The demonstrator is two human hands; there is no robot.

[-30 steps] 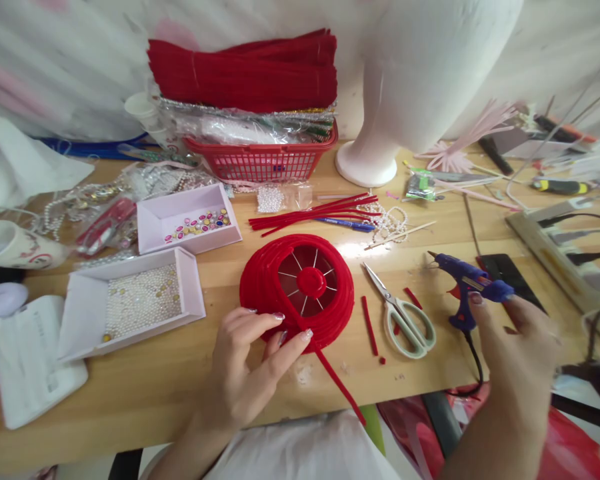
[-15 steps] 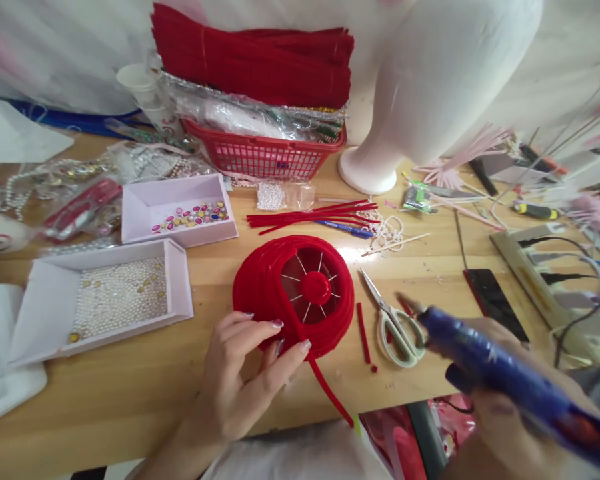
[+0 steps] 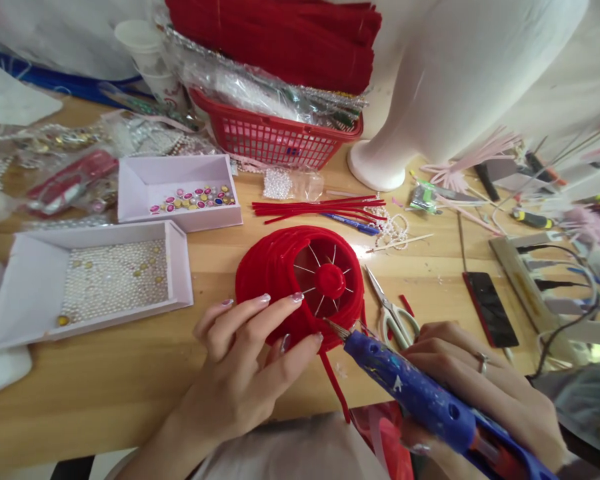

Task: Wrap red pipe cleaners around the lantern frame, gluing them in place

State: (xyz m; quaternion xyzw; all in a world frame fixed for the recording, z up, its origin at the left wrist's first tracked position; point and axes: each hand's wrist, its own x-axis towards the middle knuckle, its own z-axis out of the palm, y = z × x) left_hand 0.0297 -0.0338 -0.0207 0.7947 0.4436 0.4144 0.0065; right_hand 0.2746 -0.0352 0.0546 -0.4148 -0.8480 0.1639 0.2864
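A round red piece wound from fuzzy pipe cleaners (image 3: 267, 267) stands on the table, with thin wire spokes and a red centre knob in its opening. My left hand (image 3: 253, 353) grips its near side, thumb and fingertips pressed on the red coils. A loose red pipe cleaner end (image 3: 336, 387) hangs from the rim toward me. My right hand (image 3: 475, 380) is wrapped round a blue hot glue gun (image 3: 410, 387), whose metal nozzle is at the near right rim, close to my left thumb. Scissors (image 3: 393, 313) lie beyond the gun, partly covered.
White boxes hold pearl beads (image 3: 115, 280) and coloured gems (image 3: 195, 200) at left. Behind are red pipe cleaners (image 3: 320, 208), a blue pen (image 3: 353, 224) and a red basket (image 3: 280, 140). A white mannequin head (image 3: 445, 87), phone (image 3: 490, 307) and power strip (image 3: 525, 293) stand farther right.
My right hand has brought the glue gun leftward, its nozzle now at the red rim. My left fingers have shifted slightly on the coils. The view has moved a little.
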